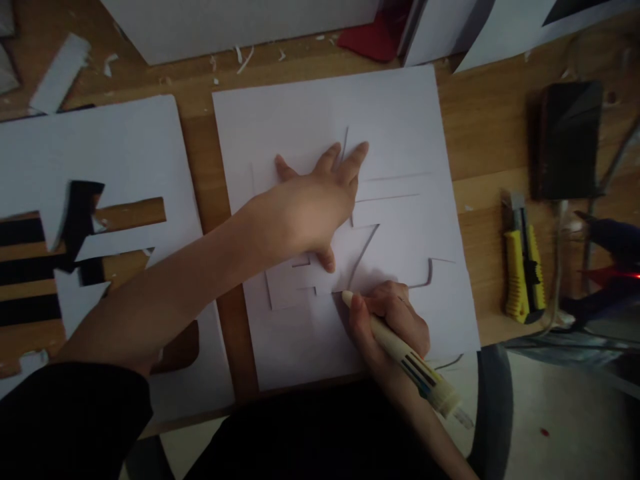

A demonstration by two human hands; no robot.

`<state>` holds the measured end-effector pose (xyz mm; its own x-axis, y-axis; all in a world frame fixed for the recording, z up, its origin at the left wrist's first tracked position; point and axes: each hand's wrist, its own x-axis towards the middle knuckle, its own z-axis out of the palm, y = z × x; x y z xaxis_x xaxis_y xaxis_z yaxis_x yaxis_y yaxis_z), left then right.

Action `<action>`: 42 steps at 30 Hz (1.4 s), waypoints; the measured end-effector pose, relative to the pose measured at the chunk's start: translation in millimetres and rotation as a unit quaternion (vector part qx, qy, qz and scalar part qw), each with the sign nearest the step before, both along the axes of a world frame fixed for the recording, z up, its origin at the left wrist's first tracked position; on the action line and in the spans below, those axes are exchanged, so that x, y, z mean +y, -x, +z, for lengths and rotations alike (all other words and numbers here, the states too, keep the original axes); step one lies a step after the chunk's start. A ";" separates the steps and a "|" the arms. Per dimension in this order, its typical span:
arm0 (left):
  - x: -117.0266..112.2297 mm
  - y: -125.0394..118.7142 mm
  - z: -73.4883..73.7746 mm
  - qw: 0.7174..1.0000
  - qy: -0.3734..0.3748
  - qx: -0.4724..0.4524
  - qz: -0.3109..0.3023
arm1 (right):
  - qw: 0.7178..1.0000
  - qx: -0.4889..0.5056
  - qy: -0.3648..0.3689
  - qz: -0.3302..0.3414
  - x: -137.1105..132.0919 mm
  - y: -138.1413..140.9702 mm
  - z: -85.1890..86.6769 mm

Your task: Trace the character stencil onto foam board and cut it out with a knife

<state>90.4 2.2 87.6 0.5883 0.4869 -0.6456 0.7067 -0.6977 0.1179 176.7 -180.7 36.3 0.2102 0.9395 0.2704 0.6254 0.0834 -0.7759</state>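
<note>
A white sheet [300, 353] lies on the wooden table, with white cut-out shapes and dark lines or edges on it. My left hand [310, 207] presses flat near its middle, fingers spread, over one of the white pieces. What lies under the palm is hidden. In my right hand [395, 317] is a thick cream multicolour pen [417, 370], slanted, with its tip on the sheet just below my left thumb. Bent fingers grip the pen near its tip, and its clear top end points toward the lower right.
To the left lies a white board [145, 127] with cut-out openings and black strips. A yellow utility knife [523, 267] and a dark phone-like device [570, 140] with a cable are on the right. White boards, a red piece [373, 39] and white scraps line the back.
</note>
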 end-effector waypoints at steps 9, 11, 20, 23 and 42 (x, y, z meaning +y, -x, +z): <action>-0.7 -0.4 1.7 0.999 0.022 0.002 0.024 | 0.997 0.075 -0.006 -0.015 -1.6 -2.1 -0.4; -1.3 -0.1 3.3 1.000 0.013 -0.005 0.017 | 0.997 0.070 -0.006 -0.019 -1.8 -2.2 0.0; -1.0 0.2 3.3 0.998 0.036 -0.036 0.039 | 1.000 0.008 -0.007 -0.017 0.5 -1.8 -0.9; -0.2 -1.1 4.4 0.999 0.031 -0.006 0.023 | 1.000 0.012 -0.016 -0.014 0.6 -2.0 -1.3; -0.8 -1.8 -0.7 0.997 0.037 -0.027 0.054 | 0.981 0.177 -0.019 -0.075 -9.2 -4.9 -10.9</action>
<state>92.2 1.4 86.9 0.5696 0.5025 -0.6505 0.7689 -0.6054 0.2056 181.6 -189.9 25.4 0.4328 0.8815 0.1887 0.3241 0.0432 -0.9450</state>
